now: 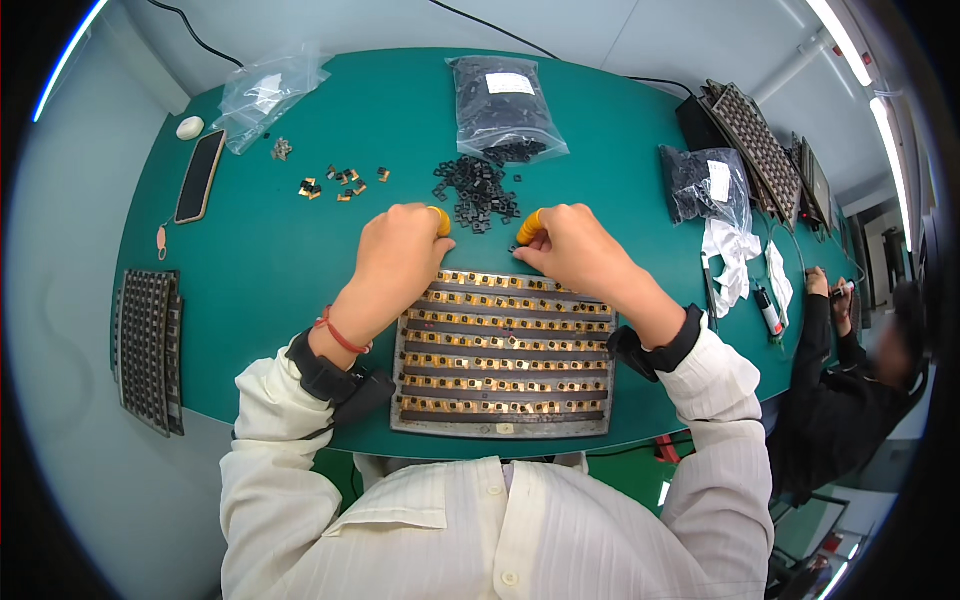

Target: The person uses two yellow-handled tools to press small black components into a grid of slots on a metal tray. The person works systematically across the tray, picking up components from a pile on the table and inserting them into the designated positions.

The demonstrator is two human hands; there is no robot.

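Note:
A grey metal tray (450, 429) lies in front of me, its rows filled with small gold metal parts (510, 364) bearing black pieces. My left hand (398, 250) is at the tray's far left corner, fingers closed in a pinch; what they hold, if anything, is hidden. Above the far right part of the tray, my right hand (578, 252) pinches a small black piece (513, 248) between thumb and index finger. Both index fingers wear yellow finger cots. Just beyond the hands is a loose pile of small black plastic pieces (482, 192).
Bags of black pieces stand at the back (505, 105) and right (700, 185). Loose gold parts (345, 182), a phone (201, 176) and an empty-looking plastic bag (265, 95) lie left. Stacked trays (148, 350) sit at the left edge, others (755, 140) back right. A co-worker (850, 390) works at right.

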